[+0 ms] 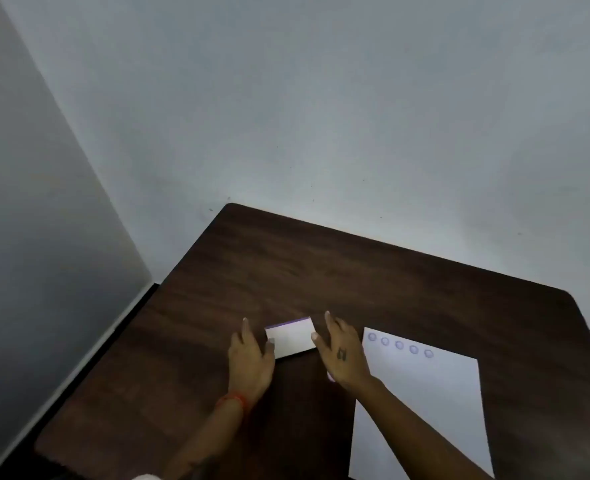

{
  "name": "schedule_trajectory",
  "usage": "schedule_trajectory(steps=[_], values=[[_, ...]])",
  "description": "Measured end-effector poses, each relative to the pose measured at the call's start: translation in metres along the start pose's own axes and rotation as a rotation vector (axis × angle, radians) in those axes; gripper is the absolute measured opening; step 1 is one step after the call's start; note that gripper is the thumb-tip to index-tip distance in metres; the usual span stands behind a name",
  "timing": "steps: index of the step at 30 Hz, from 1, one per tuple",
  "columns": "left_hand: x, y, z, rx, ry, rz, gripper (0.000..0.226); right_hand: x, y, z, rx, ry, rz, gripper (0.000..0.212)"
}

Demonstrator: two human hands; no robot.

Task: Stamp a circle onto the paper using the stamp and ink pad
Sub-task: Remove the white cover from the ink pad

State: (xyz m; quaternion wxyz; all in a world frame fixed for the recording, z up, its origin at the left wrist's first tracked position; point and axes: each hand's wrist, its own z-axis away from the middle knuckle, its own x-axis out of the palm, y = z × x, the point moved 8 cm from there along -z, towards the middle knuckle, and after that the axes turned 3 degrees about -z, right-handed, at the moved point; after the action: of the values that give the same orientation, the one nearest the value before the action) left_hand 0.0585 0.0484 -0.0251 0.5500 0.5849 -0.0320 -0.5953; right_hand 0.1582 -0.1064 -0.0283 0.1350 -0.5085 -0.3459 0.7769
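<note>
A closed white ink pad (291,338) with a purple far edge lies flat on the dark wooden table (355,282). My left hand (250,362) rests just left of it, fingers apart, thumb touching its left edge. My right hand (340,355) hovers just right of it, fingers spread, thumb tip at its right edge. A small pale pink thing (331,376), perhaps the stamp, peeks out under the heel of my right hand; most of it is hidden. The white paper (435,403) lies to the right, with a row of several purple circles (399,345) along its far edge.
Grey walls meet in a corner behind and left of the table. The table's rounded far corners and left edge are in view. My right forearm crosses the paper's near left part. A red thread band circles my left wrist.
</note>
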Motion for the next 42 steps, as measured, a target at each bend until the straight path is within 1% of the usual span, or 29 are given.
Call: schedule_trajectory(steps=[3,5,10,15,18,21,24,28,31,37,42], values=[[0.005,-0.011,-0.008,-0.093,-0.028,0.033,0.062,0.010,0.009,-0.011,0.060,-0.050,0.023,0.057],[0.008,-0.012,-0.008,-0.125,-0.049,0.042,0.056,0.014,0.011,-0.012,0.090,-0.082,0.035,0.057],[0.017,-0.003,-0.013,-0.078,-0.086,0.056,0.043,0.022,0.008,-0.021,0.069,-0.111,0.053,0.049],[0.021,0.000,-0.014,-0.084,-0.100,0.037,0.045,0.025,0.005,-0.022,0.074,-0.120,0.048,0.051],[0.019,0.000,-0.014,-0.092,-0.083,0.030,0.045,0.024,0.002,-0.022,0.065,-0.106,0.043,0.049],[0.013,0.004,-0.011,-0.091,-0.041,0.047,0.046,0.017,-0.007,-0.020,0.033,-0.044,0.038,0.045],[0.000,0.009,-0.008,-0.047,0.012,0.053,0.046,0.011,-0.020,-0.016,-0.005,0.000,0.021,0.046],[-0.022,0.001,0.002,-0.016,0.072,0.054,0.048,0.015,-0.038,-0.004,-0.059,-0.008,-0.025,0.047],[-0.032,-0.017,0.016,-0.049,0.112,0.048,0.049,0.029,-0.044,0.009,-0.076,-0.039,-0.053,0.049],[-0.034,-0.057,0.042,-0.099,0.139,0.026,0.043,0.064,-0.042,0.038,-0.114,-0.177,-0.064,0.049],[-0.032,-0.072,0.049,-0.111,0.145,-0.012,0.047,0.080,-0.040,0.049,-0.126,-0.257,-0.027,0.049]])
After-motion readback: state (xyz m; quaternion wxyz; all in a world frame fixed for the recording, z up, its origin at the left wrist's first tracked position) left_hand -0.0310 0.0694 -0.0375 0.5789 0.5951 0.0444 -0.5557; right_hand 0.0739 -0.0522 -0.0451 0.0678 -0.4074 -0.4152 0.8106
